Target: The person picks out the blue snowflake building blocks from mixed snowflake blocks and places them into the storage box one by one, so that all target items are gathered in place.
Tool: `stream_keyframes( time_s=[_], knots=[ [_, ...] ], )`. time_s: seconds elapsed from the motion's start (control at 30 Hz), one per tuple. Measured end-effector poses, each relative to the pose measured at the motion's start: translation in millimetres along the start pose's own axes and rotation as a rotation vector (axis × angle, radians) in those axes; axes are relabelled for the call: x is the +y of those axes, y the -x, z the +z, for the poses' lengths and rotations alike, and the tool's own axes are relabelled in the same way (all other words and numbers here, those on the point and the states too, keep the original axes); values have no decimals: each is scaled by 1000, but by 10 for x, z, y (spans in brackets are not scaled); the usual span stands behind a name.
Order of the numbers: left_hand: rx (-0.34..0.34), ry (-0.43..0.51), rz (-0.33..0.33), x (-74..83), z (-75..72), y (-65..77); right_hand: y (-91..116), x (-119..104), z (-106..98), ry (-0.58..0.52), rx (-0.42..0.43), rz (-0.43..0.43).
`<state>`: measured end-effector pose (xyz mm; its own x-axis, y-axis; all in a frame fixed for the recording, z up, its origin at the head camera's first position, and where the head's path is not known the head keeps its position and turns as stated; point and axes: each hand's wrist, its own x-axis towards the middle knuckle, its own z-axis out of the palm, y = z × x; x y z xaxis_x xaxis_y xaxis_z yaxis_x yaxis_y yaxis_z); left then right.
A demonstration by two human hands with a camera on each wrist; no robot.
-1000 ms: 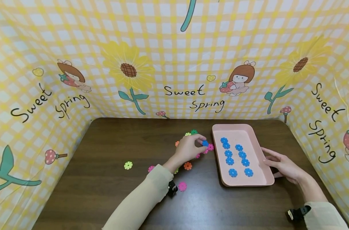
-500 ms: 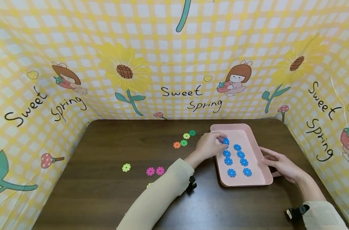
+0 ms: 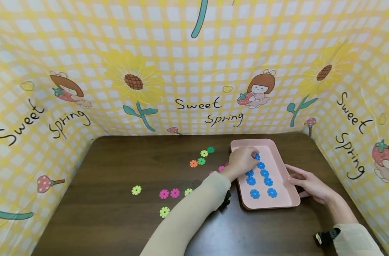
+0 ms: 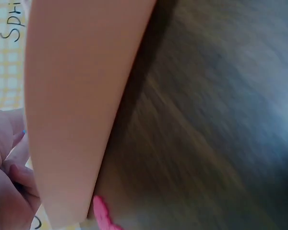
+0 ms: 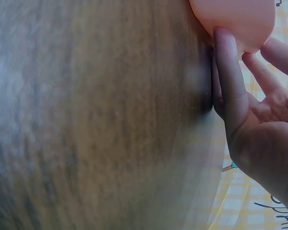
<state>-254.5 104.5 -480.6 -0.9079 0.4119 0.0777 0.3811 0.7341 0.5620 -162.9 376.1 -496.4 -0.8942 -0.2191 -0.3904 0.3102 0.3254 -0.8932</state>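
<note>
The left hand is reaching forward and to the right, its arm in a beige sleeve stretching diagonally up from the lower edge — fingers curling down and pinching together at the tips. The right hand is lying low and relaxed, fingers extending nearly straight and pointing left — its forearm angling back toward the lower right.

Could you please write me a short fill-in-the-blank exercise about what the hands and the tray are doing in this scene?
1. The left hand pinches a ____ flower disc over the pink tray.
2. The right hand rests against the tray's ____ side.
3. Every disc lying in the tray is ____.
4. The loose discs on the table lie to the ____ of the tray.

Missing words: blue; right; blue; left
</note>
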Motion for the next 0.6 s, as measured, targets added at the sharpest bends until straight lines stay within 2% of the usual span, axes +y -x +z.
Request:
stream_keyframes(
  time_s=[0.23,0.6],
  knots=[
    [20,-56,-10,48,159,-101,-5,-2,29,2,2,2],
    [21,-104,-104,69,259,-170,3,-21,8,11,6,-3]
  ],
)
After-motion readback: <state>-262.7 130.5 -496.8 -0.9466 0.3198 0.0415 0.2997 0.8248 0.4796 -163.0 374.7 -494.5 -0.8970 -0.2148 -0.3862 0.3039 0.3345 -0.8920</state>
